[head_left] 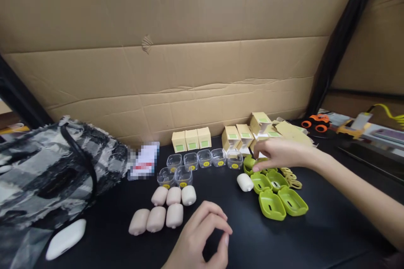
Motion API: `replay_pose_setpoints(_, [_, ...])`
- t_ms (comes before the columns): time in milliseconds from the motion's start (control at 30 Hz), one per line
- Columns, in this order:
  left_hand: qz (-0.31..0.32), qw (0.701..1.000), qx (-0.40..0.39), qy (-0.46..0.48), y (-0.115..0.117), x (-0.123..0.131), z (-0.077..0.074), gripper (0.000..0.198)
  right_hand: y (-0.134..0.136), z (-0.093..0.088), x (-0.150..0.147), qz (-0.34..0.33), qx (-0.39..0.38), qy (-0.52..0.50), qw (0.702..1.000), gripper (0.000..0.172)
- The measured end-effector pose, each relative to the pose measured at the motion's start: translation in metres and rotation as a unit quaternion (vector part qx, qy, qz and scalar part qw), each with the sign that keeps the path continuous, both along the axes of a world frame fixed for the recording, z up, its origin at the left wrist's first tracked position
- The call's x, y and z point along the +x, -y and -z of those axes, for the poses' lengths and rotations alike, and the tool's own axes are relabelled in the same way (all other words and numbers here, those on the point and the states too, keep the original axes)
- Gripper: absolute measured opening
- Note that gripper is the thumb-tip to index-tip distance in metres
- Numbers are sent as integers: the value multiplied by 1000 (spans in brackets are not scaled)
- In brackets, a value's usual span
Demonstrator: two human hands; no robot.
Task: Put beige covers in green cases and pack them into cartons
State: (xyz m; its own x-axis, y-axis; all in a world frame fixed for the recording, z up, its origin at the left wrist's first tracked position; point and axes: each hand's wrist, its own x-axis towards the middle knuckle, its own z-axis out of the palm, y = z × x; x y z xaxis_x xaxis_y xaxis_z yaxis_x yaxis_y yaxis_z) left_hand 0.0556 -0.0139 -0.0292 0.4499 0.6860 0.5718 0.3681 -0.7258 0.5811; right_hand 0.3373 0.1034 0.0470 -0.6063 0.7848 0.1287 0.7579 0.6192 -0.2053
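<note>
My right hand [279, 153] reaches in from the right and pinches a green case [249, 162] at the back of a cluster of several green silicone cases [280, 204] on the black table [328, 227]. A white oval pod [245, 182] lies just left of them. My left hand [202, 237] hovers low at the front centre, fingers curled loosely with thumb near the fingertips, and I see nothing in it. Just left of it lie several pale pink oval pods [166, 212] in two rows.
Clear small plastic boxes [202, 160] with yellow stickers stand behind the pods. Small beige cartons [191, 139] and more cartons [249, 133] line the cardboard wall [176, 59]. A camouflage bag [47, 168] and a white case [65, 238] sit left. Beige rings [292, 176] lie right.
</note>
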Motion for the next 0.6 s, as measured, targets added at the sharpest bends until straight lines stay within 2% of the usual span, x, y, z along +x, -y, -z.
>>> replay_pose_setpoints(100, [20,999,-28,19,-3,-1,6,24,2,7,3,-14,-13,1,1000,30])
replay_pose_setpoints(200, [26,995,-83,53,-3,-2,12,36,17,5,-6,-42,-8,-28,999,32])
replay_pose_setpoints(300, [26,980,-184,65,-2,-1,12,53,43,7,-28,-160,40,-67,984,29])
replay_pose_setpoints(400, [-5,967,-248,52,-2,0,8,66,70,25,-56,-276,96,-26,956,24])
replay_pose_setpoints(500, [-35,965,-259,-12,-5,2,2,55,87,45,-76,-292,121,9,949,20])
replay_pose_setpoints(600, [-27,972,-227,-59,-6,5,-5,37,90,44,-77,-267,72,-1,961,18])
